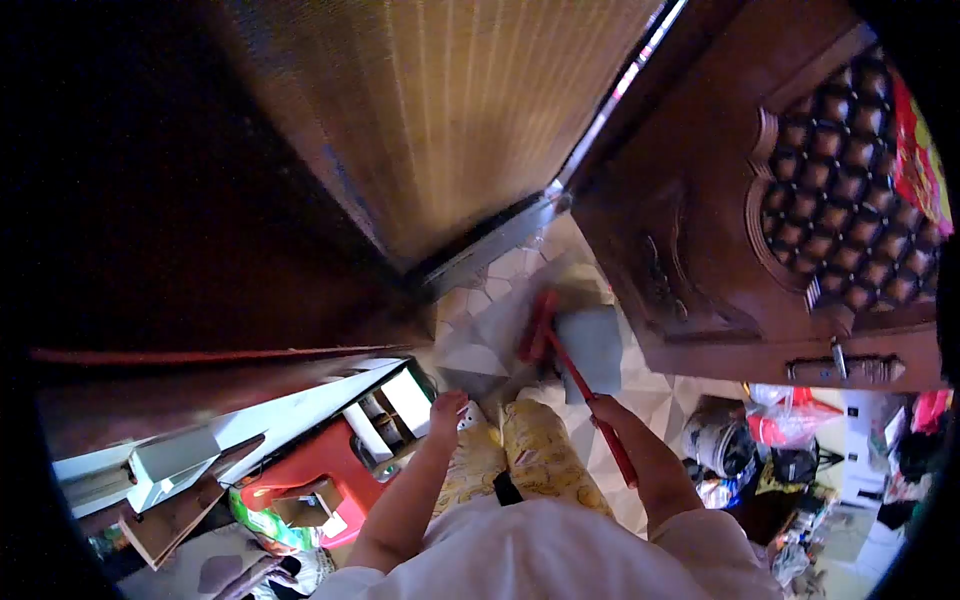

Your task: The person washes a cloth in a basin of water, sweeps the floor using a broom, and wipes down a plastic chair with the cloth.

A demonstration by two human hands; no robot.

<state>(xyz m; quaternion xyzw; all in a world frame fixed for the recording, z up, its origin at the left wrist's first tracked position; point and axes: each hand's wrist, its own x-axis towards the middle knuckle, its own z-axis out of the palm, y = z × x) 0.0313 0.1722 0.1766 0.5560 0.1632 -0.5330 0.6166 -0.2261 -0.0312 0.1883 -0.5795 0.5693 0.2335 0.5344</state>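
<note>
Broom (pixel 571 366) in right hand (pixel 608 409)

Honestly, you've got no text, label, brand, number or sign that can be read in this shot.
</note>
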